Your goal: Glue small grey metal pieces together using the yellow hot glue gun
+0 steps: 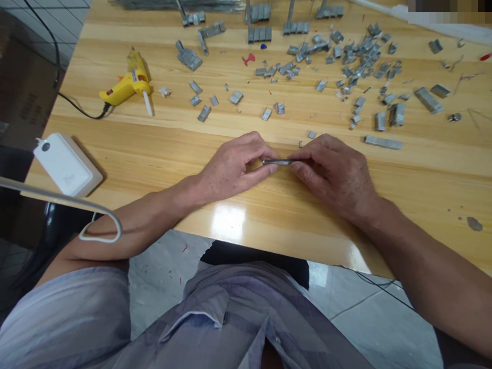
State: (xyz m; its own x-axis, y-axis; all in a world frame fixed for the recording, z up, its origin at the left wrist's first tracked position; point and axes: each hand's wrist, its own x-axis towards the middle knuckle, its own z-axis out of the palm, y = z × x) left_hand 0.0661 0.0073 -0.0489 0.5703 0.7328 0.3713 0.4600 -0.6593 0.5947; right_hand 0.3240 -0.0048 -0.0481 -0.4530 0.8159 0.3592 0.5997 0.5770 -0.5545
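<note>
Left hand [234, 166] pinching left end of 1 thin metal strip [283, 162], right hand [342, 174] pinching right end. Strip's over wooden table [172, 154], near side. Metal pieces [365, 54] scattered far right, yellow glue gun [129, 86] far left.

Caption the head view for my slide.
Left hand and right hand pinch a thin grey metal strip over a tan wooden table, a yellow plastic glue gun and scattered grey metal pieces beyond.

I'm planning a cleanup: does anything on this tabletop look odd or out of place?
Yes: small metal pieces lie jumbled towards the far right, with a stray red scrap left of them. A dark blotch marks the pale wood near the picture's right edge.
</note>
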